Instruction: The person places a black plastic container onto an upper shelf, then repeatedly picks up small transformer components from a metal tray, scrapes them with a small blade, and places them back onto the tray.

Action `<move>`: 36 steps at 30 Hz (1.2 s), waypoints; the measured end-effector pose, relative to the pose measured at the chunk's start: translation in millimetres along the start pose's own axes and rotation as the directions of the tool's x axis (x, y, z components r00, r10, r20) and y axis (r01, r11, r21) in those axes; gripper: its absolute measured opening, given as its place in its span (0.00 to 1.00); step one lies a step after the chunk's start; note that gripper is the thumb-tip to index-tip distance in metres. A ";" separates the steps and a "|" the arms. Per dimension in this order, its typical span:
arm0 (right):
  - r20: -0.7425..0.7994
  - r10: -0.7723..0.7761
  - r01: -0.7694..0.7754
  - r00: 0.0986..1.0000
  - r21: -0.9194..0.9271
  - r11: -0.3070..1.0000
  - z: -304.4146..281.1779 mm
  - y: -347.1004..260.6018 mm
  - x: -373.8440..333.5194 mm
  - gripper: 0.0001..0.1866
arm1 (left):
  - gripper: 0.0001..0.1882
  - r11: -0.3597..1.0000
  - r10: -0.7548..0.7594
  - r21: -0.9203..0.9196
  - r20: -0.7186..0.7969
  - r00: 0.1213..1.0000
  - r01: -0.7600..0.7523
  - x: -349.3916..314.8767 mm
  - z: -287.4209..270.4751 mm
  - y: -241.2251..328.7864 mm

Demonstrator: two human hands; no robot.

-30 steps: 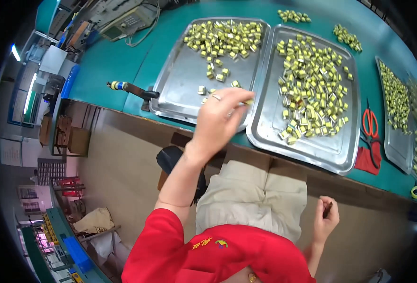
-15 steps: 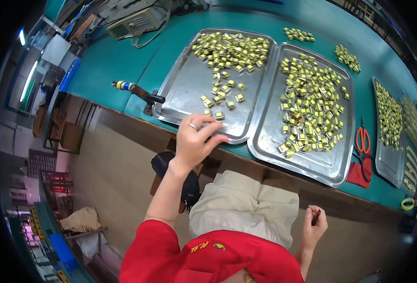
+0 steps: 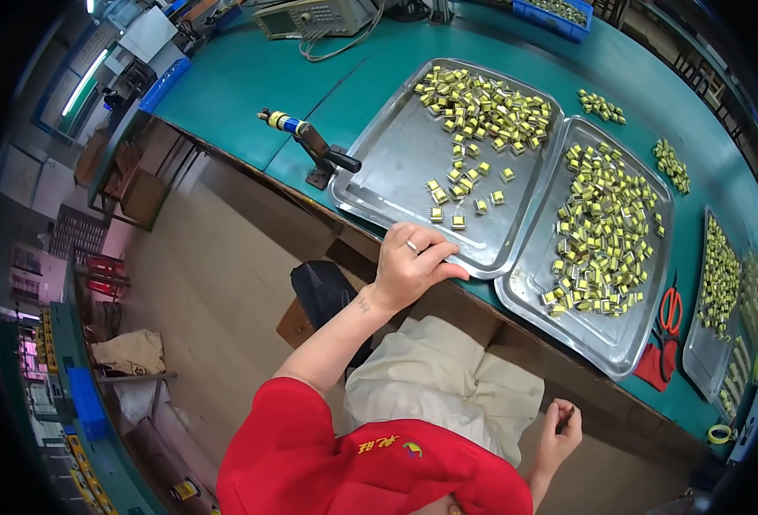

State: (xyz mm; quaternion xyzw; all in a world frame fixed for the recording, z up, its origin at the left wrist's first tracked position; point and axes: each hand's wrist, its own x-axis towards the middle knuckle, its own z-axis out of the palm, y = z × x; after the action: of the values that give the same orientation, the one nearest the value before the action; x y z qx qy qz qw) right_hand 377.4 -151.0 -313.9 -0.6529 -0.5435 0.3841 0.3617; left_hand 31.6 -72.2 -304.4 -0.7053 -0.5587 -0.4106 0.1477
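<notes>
My left hand (image 3: 413, 264) is at the near rim of the left metal tray (image 3: 379, 193), its fingers bent over the edge and the thumb pressed close below them. Small yellow-wrapped transformers (image 3: 490, 112) are heaped at that tray's far side, and several lie scattered towards my hand. My right hand (image 3: 559, 436) is low at my right side, away from the table, with fingers curled towards the thumb; a dark spot shows between them, too small to name. A second metal tray (image 3: 516, 292), right beside the first, holds a large heap of the same transformers (image 3: 602, 232).
Red-handled scissors (image 3: 670, 311) lie on a red cloth (image 3: 653, 367) right of the trays. Farther right stands another filled tray (image 3: 696, 360). A dark-handled clamp (image 3: 323, 154) is fixed at the table edge. A bench instrument (image 3: 314, 17) and blue bin (image 3: 559, 19) stand behind.
The whole view has shifted, so table and trays appear farther right and lower. My left hand stays at the left tray's near rim, fingers and thumb closer together. My right hand remains low.
</notes>
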 end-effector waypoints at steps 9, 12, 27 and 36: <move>-0.081 -0.045 0.046 0.996 0.006 0.999 -2.0 7.6 17.5 0.02 | 0.19 0.999 -0.035 0.026 0.115 0.993 0.032 -0.5 -3.4 -4.7; -0.101 -0.079 0.083 0.992 0.038 0.996 0.9 4.1 26.8 0.01 | 0.17 0.999 -0.025 0.034 0.164 0.986 0.020 1.3 -12.0 -4.7; -0.325 -0.372 0.341 0.869 -0.150 0.928 -8.8 -18.3 62.6 0.22 | 0.18 0.981 0.184 0.013 0.284 0.941 -0.196 9.6 16.9 78.3; -0.301 -0.448 0.384 0.842 -0.249 0.889 -7.3 -11.9 76.6 0.14 | 0.15 0.989 0.130 -0.092 0.143 0.981 -0.118 11.5 44.1 83.9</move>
State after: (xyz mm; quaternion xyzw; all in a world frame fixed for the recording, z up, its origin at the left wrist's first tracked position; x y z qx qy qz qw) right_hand 387.6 -73.9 -308.3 -0.6064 -0.6315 0.1234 0.4671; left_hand 126.6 -62.9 -302.2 -0.7730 -0.5055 -0.3697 0.1014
